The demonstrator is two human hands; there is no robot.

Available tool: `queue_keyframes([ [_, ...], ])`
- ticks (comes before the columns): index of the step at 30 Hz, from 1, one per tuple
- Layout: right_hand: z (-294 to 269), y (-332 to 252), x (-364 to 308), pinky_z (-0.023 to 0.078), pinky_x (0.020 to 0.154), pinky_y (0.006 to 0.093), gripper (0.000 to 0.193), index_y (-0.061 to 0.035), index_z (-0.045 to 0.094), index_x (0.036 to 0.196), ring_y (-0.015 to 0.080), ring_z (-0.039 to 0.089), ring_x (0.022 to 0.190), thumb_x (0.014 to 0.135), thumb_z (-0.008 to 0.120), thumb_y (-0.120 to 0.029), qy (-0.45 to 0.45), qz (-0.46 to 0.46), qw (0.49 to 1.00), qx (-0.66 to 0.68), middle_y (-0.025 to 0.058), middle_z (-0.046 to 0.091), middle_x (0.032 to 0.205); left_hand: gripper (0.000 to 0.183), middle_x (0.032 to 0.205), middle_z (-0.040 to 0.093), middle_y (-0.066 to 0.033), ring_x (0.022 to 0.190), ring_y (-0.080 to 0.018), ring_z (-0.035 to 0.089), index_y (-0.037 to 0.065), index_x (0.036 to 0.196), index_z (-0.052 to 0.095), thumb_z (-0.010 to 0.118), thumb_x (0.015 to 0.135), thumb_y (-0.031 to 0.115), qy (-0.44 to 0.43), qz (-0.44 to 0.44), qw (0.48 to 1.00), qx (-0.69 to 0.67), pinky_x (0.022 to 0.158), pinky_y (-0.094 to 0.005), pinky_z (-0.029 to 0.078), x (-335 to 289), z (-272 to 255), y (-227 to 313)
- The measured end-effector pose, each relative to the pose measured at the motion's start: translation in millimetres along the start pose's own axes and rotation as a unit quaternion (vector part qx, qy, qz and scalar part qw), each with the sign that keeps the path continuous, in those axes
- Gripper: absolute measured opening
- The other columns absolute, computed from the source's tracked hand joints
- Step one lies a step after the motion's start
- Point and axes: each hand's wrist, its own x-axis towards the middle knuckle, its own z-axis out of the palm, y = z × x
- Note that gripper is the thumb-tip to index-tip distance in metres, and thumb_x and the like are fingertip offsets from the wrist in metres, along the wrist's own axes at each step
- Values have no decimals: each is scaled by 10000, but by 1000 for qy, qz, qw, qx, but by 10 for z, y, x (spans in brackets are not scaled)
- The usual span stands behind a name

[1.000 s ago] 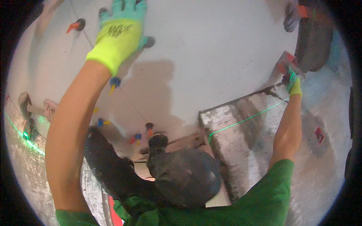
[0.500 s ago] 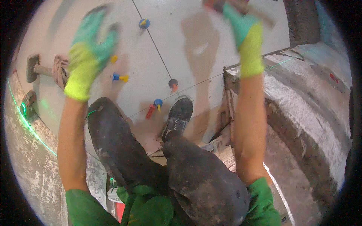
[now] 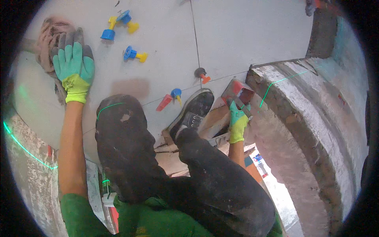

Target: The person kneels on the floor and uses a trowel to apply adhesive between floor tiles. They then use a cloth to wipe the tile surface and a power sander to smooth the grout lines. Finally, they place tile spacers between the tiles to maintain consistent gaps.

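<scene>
My left hand (image 3: 75,65), in a green and yellow glove, lies flat with fingers stretched out, against the edge of a crumpled brownish cloth (image 3: 55,33) on the pale tiles. My right hand (image 3: 239,118), in a matching glove, is low beside the tile edge, its fingers closed round a red, box-like object with a flat grey bar (image 3: 238,91); its exact kind I cannot make out. Between the hands stand tile levelling knobs: a blue and yellow one (image 3: 134,54), another by my shoe (image 3: 176,94), and a black and orange one (image 3: 201,75).
Pale floor tiles (image 3: 244,35) meet at thin joints. A red wedge (image 3: 164,102) lies near my shoe (image 3: 193,112). Two more blue and yellow knobs (image 3: 118,25) lie farther off. A rough concrete ledge (image 3: 312,110) rises on the right; green laser lines cross both sides.
My left hand has settled flat beside the cloth. My right hand has come down and nearer with the red object, to the tile edge by my shoe. The view has shifted.
</scene>
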Motion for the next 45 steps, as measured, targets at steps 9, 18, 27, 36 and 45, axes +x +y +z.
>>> queue_keyframes([
  [9,-87,-396,24,436,991,379,437,-80,663,1280,265,591,1147,918,690,-324,-22,112,993,-16,129,642,1269,421,1344,615,-155,1192,-333,594,90,1318,640,603,921,223,35,26,999,-28,957,-441,462,141,-151,-15],
  [18,-110,-367,55,469,827,271,469,-47,654,1284,130,576,980,929,701,-349,-31,177,982,52,76,649,1193,376,1324,638,-118,1080,-312,643,73,1306,636,612,938,149,52,36,998,-30,920,-419,497,156,-153,-23],
  [27,-176,-231,48,483,768,283,429,15,661,1220,140,607,838,938,698,-306,-68,162,984,36,65,674,1007,218,1195,686,-169,899,-338,684,26,1115,666,687,912,101,79,98,992,11,769,-429,553,-98,116,-308],
  [36,-164,-288,80,463,891,288,452,10,597,1283,156,580,1062,916,723,-223,-59,204,964,160,70,647,1180,240,1234,686,-160,934,-309,695,-5,1137,671,678,929,113,92,100,991,5,823,-390,561,-144,191,-334],
  [45,-145,-339,64,465,942,318,534,21,546,1328,178,588,1101,908,750,-238,-48,203,974,92,91,644,1212,315,1227,690,-154,964,-346,692,16,1204,676,684,906,118,104,126,986,25,867,-429,565,-208,279,-404],
])
